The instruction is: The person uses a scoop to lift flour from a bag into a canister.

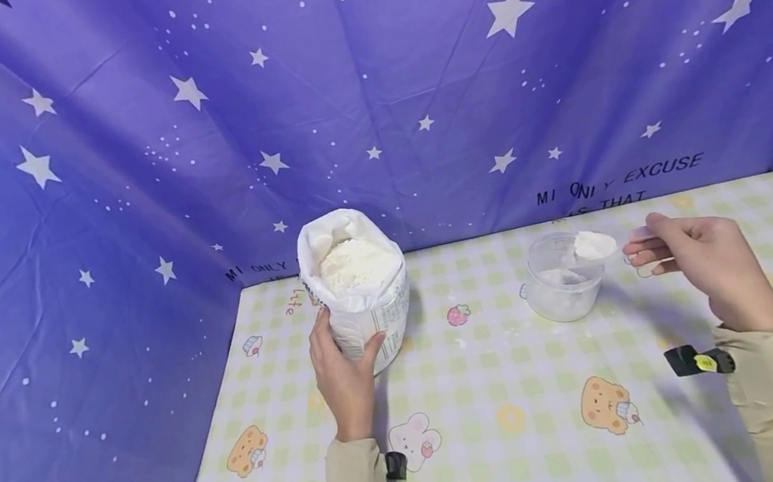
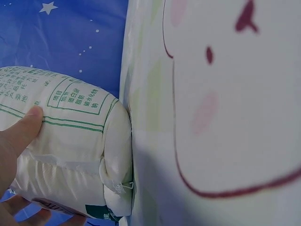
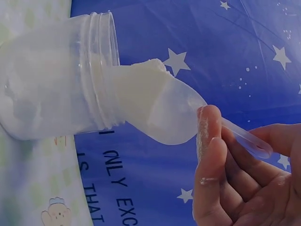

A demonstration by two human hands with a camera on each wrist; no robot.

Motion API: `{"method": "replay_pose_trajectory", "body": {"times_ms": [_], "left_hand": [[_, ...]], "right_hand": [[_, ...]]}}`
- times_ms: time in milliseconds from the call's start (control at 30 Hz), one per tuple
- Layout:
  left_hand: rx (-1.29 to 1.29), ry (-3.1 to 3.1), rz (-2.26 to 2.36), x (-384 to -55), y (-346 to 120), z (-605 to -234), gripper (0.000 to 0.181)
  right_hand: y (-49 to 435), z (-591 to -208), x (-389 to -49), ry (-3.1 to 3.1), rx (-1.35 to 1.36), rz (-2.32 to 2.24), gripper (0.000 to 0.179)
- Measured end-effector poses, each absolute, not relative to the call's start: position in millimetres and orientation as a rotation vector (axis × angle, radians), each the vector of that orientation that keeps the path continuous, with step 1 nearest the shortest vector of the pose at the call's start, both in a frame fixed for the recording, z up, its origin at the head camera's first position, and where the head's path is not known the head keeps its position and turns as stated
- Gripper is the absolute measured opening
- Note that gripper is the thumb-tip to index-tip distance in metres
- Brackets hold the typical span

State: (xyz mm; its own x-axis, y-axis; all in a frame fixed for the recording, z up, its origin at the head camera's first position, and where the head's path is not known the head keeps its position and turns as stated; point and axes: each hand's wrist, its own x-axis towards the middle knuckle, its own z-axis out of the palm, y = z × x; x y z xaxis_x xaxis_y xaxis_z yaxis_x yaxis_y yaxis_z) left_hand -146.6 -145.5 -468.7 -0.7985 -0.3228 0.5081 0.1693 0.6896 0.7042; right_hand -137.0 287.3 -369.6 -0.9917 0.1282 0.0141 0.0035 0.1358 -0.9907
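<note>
An upturned-edge white bag of flour stands at the back of the table, its mouth wide and the flour showing near the top. My left hand grips its near side; in the left wrist view the thumb lies over the green print of the bag. To the right is a clear plastic jar without a lid, with some white powder inside. My right hand pinches the handle of a translucent scoop. The scoop is heaped with flour, and its front end overlaps the jar's rim.
A checked tablecloth with cartoon prints covers the table. Specks of white powder lie between bag and jar. A purple star-patterned curtain hangs close behind both and along the left side.
</note>
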Motion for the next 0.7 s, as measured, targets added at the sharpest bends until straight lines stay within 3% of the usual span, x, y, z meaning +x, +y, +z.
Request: {"method": "replay_pose_trajectory", "body": {"times_ms": [300, 533, 700], "left_hand": [[0.124, -2.272, -1.034, -145.8, -144.4, -467.7, 0.089], [0.135, -2.282, -1.036, -145.3, -144.3, -467.4, 0.089], [0.143, -2.295, -1.04, -145.9, -145.1, -467.2, 0.089]], "right_hand": [[278.7, -363.8, -139.0, -2.475, -0.148, 1.633, 0.03], [272.6, -361.7, -140.7, -2.567, -0.134, 1.378, 0.052], [269.8, -358.8, -142.3, -2.6, -0.119, 1.289, 0.053]]}}
